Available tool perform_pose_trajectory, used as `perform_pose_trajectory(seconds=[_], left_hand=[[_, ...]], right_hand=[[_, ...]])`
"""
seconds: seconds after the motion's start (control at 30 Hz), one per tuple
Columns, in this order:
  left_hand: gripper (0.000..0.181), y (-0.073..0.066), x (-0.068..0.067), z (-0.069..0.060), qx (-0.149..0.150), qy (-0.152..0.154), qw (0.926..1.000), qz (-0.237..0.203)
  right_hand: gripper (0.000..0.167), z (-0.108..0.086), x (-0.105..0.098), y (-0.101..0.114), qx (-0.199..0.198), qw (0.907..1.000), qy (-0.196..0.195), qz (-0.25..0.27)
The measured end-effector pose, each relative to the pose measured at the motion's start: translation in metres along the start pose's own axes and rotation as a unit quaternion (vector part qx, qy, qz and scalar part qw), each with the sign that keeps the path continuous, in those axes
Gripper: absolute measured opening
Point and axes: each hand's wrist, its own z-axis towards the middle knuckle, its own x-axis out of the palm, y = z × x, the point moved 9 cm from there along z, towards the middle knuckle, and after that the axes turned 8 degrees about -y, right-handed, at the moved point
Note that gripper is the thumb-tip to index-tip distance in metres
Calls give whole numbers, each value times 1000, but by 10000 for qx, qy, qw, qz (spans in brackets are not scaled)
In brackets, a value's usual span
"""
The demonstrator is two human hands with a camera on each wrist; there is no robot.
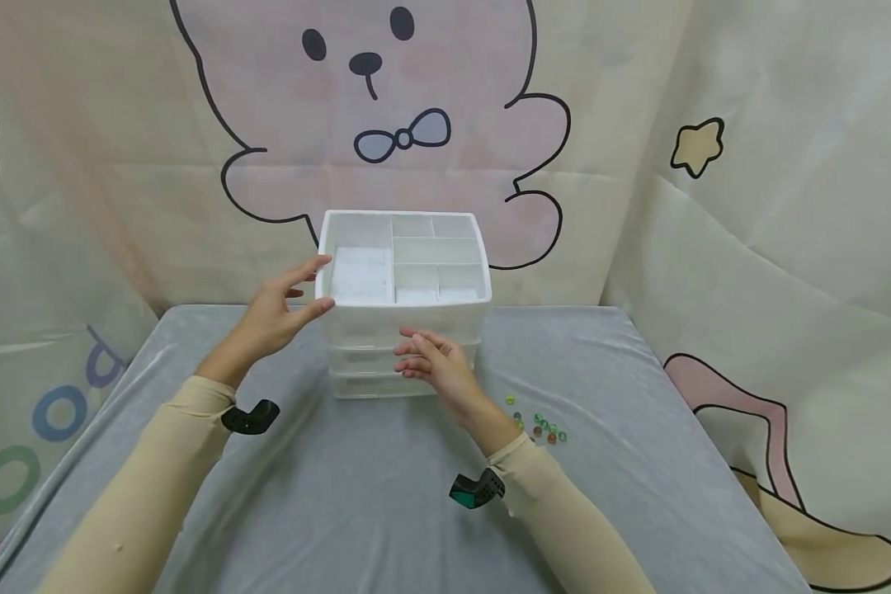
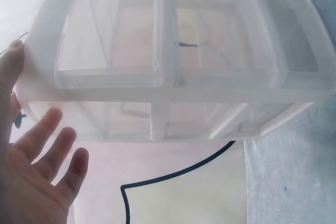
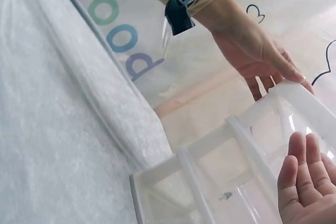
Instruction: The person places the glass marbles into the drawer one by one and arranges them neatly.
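Observation:
A white plastic drawer unit (image 1: 404, 351) with clear drawers stands upright at the back of the table. Its top is a tray (image 1: 404, 304) divided into compartments. My left hand (image 1: 269, 318) is at the unit's upper left corner, thumb and index finger touching it. The left wrist view shows the other fingers (image 2: 47, 169) relaxed beside the wall. In front of the drawers hovers my right hand (image 1: 441, 371), fingers loosely extended with nothing in them. From the right wrist view, that hand (image 3: 307, 182) appears apart from the drawer fronts.
Several small glass marbles (image 1: 552, 438), green and reddish brown, lie on the grey cloth-covered table (image 1: 386, 511) to the right of the unit. A printed curtain (image 1: 601, 165) hangs close behind the table and along both sides.

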Motion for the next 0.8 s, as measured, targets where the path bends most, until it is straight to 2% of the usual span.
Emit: perform_pose_trajectory(seconds=[0.17,0.53,0.8], left_hand=[[64,2,0,1,-25,31,10000,27],[64,1,0,-1,-28,8,10000,-71],[63,-2,-1,0,-8,-70,9999,-112]], right_hand=[[46,0,3,-5,329,9985,-52,425],[47,2,3,-22,967,9915,-303,820],[49,8,3,-26,1112,9847,-263,1315]])
